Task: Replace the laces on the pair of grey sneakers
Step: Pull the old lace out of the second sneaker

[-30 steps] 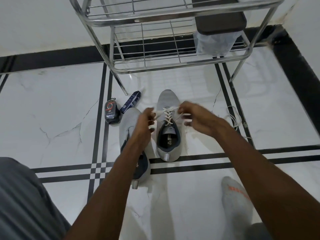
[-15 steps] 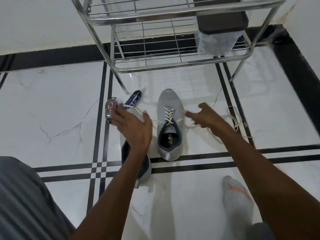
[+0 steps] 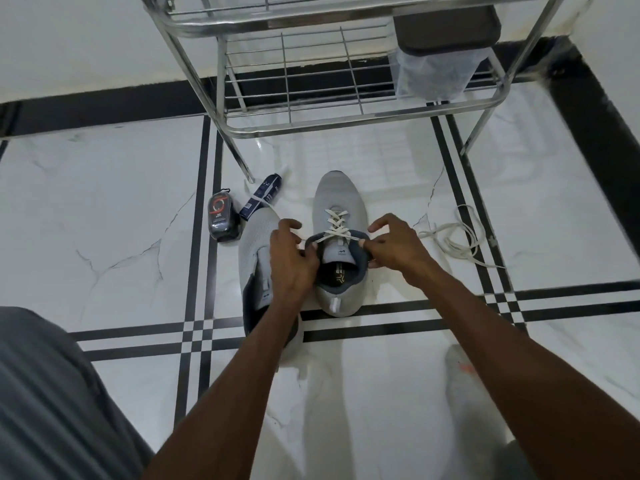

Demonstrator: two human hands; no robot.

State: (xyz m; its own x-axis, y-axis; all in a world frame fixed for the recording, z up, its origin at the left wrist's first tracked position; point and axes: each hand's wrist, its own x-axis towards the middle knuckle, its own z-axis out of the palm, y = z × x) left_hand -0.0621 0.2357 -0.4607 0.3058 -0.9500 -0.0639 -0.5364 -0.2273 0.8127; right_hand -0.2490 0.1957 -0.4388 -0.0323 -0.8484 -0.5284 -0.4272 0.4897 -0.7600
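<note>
On the tiled floor [image 3: 104, 237] the laced grey sneaker [image 3: 337, 199] is stood toe-away, its long axis running straight ahead, while the white lace [image 3: 334, 223] crossing its collar is pinched at either end by the left hand [image 3: 292, 261] and right hand [image 3: 394, 244], equally near.

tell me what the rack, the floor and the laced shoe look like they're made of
Rack: metal tube and wire grid, polished, probably steel; it throws bright highlights.
Floor: glossy white marble or marble-look tile with black inlay strips; grey veins and mirror-like reflections show.
Laced shoe: grey knit or mesh fabric, matte, finely textured, with a flat white woven-looking lace.
</note>
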